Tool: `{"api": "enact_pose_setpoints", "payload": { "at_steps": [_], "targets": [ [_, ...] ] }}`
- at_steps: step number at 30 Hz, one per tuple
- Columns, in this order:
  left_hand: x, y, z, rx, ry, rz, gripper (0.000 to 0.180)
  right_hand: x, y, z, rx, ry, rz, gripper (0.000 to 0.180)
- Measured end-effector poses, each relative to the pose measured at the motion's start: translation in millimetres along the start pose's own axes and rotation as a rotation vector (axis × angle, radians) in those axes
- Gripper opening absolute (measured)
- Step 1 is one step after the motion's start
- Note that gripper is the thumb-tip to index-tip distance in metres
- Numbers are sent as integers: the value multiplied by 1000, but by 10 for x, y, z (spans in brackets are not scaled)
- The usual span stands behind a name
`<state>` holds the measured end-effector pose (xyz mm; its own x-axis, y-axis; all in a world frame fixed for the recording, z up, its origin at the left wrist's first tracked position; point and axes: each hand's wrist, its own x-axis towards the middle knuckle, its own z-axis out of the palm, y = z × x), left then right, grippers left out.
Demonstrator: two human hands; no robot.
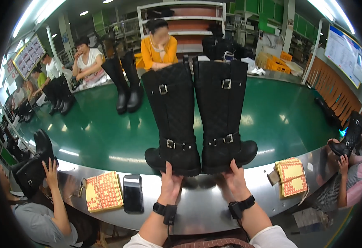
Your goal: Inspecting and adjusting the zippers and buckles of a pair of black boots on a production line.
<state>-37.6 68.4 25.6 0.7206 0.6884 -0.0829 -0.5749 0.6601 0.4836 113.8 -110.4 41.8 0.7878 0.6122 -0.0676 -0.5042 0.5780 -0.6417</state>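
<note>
A pair of tall black boots stands upright in front of me, backs together and toes turned outward. My left hand (171, 184) grips the foot of the left boot (175, 113) from below, thumb up against its side. In the same way my right hand (235, 180) holds the right boot (221, 113) under its foot. Both boots have silver buckles at the ankle and near the top, and quilted shafts. Their soles are over the inner edge of the metal counter. Most of my fingers are hidden beneath the soles.
A green conveyor belt (94, 136) curves behind the metal counter (206, 211), carrying another boot pair (129, 89). On the counter lie a phone (133, 194) and two stacks of yellow cards (104, 192), (292, 177). Co-workers at both sides handle boots; a person in orange (159, 47) sits opposite.
</note>
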Motion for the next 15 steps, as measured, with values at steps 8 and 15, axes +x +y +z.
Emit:
{"api": "enact_pose_setpoints", "payload": {
  "at_steps": [8,15],
  "targets": [
    [-6,33,24,15,8,44,66,31,-5,5,-37,22,7,35],
    [30,55,39,31,0,57,63,25,-46,71,-36,-13,9,37]
  ]
}}
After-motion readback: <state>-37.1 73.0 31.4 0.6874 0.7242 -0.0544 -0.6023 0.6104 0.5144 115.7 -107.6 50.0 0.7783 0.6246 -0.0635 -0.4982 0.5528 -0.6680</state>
